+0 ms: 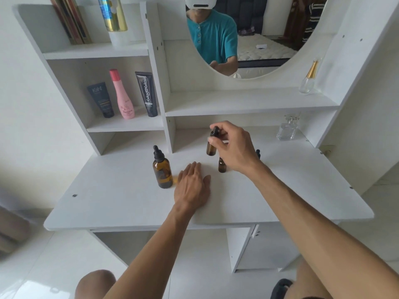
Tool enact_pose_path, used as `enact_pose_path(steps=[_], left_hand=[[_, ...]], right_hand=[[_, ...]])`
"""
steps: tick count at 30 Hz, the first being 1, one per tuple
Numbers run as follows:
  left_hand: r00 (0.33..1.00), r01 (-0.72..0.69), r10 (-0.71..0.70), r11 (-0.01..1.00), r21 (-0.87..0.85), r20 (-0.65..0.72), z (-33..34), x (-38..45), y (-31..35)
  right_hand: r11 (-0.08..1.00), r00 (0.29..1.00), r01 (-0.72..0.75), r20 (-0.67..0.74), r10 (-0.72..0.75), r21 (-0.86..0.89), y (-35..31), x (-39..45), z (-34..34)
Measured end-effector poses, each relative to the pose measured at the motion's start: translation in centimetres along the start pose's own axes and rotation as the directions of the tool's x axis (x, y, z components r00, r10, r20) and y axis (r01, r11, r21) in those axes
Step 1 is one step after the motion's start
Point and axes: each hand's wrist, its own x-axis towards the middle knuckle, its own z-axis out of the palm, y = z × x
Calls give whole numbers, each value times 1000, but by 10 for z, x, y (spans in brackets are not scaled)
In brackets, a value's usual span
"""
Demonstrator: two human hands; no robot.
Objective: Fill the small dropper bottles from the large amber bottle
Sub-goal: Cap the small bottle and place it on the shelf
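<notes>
Right hand gripped small amber glass dropper bottle w/ black cap; left hand lay flat, released, on smooth white surface.

My left hand lies flat, palm down, fingers together and pointing to the far side, its forearm stretched out from near left. My right hand is raised farther off, fingers curled and pinched closed on a small bottle, wrist bent, forearm reaching in from near right.

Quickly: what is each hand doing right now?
Left hand: open, flat on the desk.
Right hand: closed on a small dropper bottle, lifted.
</notes>
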Motion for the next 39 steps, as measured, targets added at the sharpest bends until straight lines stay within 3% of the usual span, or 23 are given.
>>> enact_pose_path(steps=[12, 22, 39], left_hand=[[997, 5, -17, 988, 153, 75, 3, 25, -5], [999, 7, -11, 991, 132, 36, 9, 24, -8], [1000, 6, -9, 992, 123, 25, 10, 23, -8]], right_hand=[[990, 978, 139, -152, -140, -21, -36, 110, 19], [987, 983, 150, -98, -155, -54, -31, 156, 60], [991, 989, 124, -78, -128, -52, -29, 164, 71]])
